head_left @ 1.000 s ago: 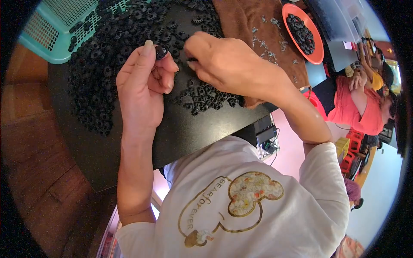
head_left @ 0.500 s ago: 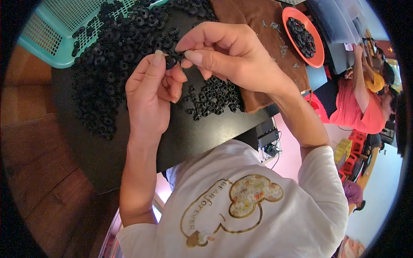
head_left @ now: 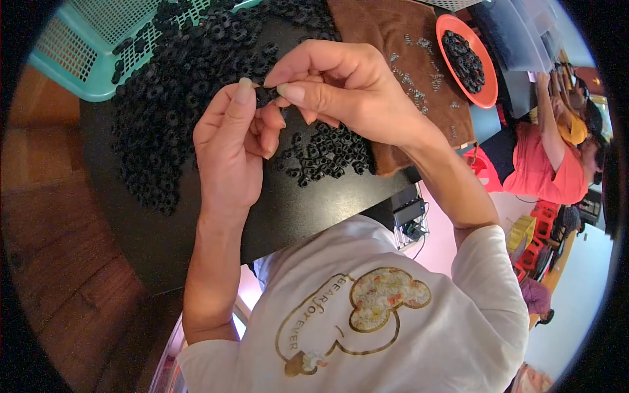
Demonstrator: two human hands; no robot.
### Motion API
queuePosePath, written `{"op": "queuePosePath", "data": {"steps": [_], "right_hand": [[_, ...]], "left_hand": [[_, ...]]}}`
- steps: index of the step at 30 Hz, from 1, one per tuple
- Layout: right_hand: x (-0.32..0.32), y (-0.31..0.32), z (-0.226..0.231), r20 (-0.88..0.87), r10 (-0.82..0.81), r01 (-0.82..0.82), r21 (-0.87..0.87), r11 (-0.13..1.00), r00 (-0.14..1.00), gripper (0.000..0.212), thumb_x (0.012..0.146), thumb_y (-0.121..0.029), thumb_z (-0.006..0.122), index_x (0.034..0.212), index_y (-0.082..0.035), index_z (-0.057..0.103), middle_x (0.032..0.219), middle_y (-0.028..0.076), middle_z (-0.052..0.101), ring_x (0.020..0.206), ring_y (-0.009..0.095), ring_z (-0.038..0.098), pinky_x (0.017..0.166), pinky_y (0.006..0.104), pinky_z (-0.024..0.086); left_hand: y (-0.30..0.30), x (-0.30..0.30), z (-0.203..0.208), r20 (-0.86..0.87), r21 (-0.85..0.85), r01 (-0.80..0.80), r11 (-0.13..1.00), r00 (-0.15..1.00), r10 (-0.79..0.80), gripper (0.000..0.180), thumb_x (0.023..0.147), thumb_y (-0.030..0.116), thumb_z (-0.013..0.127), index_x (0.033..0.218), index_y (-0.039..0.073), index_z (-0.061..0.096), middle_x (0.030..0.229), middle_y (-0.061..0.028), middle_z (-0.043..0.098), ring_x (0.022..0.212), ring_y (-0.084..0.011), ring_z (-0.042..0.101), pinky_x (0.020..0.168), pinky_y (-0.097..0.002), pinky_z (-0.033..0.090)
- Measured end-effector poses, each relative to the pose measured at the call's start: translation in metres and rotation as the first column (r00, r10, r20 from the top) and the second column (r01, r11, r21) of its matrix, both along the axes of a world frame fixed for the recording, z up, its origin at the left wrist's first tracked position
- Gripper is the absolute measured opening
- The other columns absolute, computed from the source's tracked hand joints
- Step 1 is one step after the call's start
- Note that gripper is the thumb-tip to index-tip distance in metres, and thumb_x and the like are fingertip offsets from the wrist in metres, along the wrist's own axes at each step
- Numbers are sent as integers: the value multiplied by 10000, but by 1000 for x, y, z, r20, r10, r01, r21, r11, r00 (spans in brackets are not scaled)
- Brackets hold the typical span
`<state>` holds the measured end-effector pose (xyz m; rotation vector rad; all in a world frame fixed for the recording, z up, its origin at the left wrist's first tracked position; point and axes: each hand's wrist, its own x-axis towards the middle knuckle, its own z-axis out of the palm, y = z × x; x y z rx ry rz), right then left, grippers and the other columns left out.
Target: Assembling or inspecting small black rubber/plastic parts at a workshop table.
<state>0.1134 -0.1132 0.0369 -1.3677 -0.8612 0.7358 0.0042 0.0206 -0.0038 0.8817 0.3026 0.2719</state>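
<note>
Pinching a small, black, shiny piece that looks like plastic (head_left: pixel 264 95), the left hand (head_left: pixel 229 141) holds it between thumb and fingers, palm turned up. The right hand (head_left: pixel 357 92) brings its thumb and pointing finger together right at the same piece. Its fingertips cover the spot, so I cannot tell if they grip the piece or some tiny part. The piece is up over the tabletop (head_left: pixel 295 203), which is dark and smooth, and only a bit of it shows.

The work looks to be in the middle. One piece is in the hands, and it does not look finished. Lots and lots are left: a great big heap of small black ridged pieces with holes (head_left: pixel 151 144) spreads behind the left hand and out to its left. Below the right hand is a smaller patch of little black hollow pieces (head_left: pixel 324 154), lying close together.

Farther out, a soft brown cloth (head_left: pixel 360 19) has little shiny silver springs (head_left: pixel 436 82) scattered on it, many not used yet. Past the cloth, a round orange plate (head_left: pixel 485 100) holds a pile of dark pieces (head_left: pixel 463 62). Maybe those are done, but they are too small to be sure. On the far left, a teal plastic basket with holes (head_left: pixel 88 93) has some black pieces in it too.
</note>
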Motion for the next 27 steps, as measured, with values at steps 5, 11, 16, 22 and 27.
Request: {"op": "queuePosePath", "data": {"steps": [5,11,16,22,27], "right_hand": [[-2,0,2,-21,-38,38,-34,999,999,110,879,-89,615,914,14,600,715,42,626,592,75,551,497,226,441],[-4,-1,-4,-139,-68,66,-24,998,988,105,861,-89,632,879,7,595,675,37,614,553,73,553,432,214,413],[-4,-4,-7,-106,-65,64,-15,998,992,82,863,-86,630,855,-8,606,669,31,615,536,62,546,433,208,408],[-2,-9,-8,-115,-34,32,-19,999,993,62,857,-70,637,834,-17,615,663,21,610,523,53,537,426,204,392],[5,-15,-10,-109,-48,44,-42,998,993,51,853,-62,642,835,-18,623,667,19,610,523,49,530,429,202,392]], "left_hand": [[-4,-1,4,-50,133,-49,990,997,56,260,965,289,543,882,52,614,685,-23,618,495,-41,471,433,-174,348],[-3,-2,-1,-60,228,-82,970,993,98,191,957,266,558,946,81,605,699,-27,628,501,-60,511,411,-170,342],[-1,-3,0,-114,344,-7,939,992,49,244,963,309,542,914,75,593,676,-27,611,479,-57,484,405,-172,334],[-6,-3,6,-125,271,24,962,992,11,338,962,351,538,765,82,586,621,20,552,477,-24,417,441,-179,294],[-6,-3,6,-134,229,113,967,987,-84,317,974,328,520,790,78,584,655,18,557,492,-26,415,448,-180,296]]}}
